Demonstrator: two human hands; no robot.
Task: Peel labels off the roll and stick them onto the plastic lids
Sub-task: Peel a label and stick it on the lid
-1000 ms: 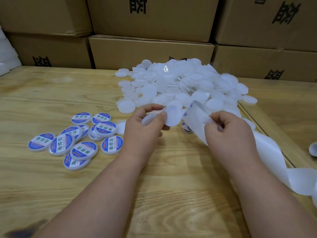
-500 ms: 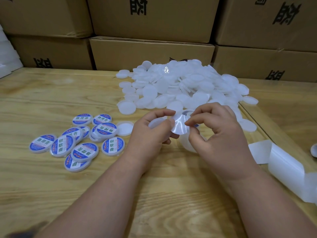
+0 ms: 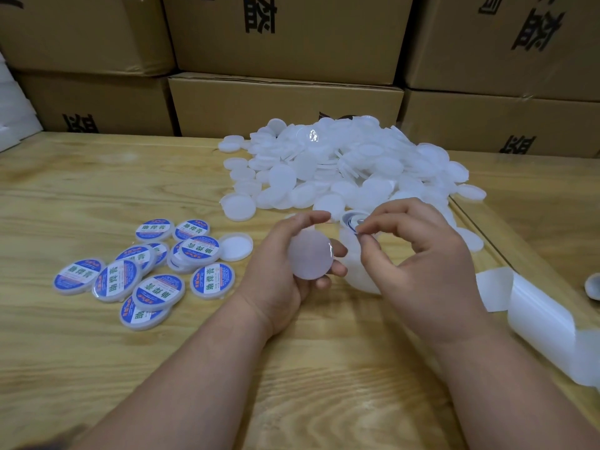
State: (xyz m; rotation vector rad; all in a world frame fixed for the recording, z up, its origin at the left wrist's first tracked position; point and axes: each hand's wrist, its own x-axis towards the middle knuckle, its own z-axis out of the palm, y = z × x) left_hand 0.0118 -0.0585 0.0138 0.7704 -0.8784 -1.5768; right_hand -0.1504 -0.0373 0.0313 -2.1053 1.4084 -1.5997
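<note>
Left hand (image 3: 285,271) fingers are curled around a blank lid (image 3: 310,254); just beside that lid, a label (image 3: 352,222) is pinched by the right hand (image 3: 418,264).

Label roll (image 3: 352,222) mostly behind right hand (image 3: 418,271)

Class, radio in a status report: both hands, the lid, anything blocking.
Left hand holds blank round white plastic lid. Right hand pinches label at white label roll. Lid not yet labelled. Nothing between them.
</note>
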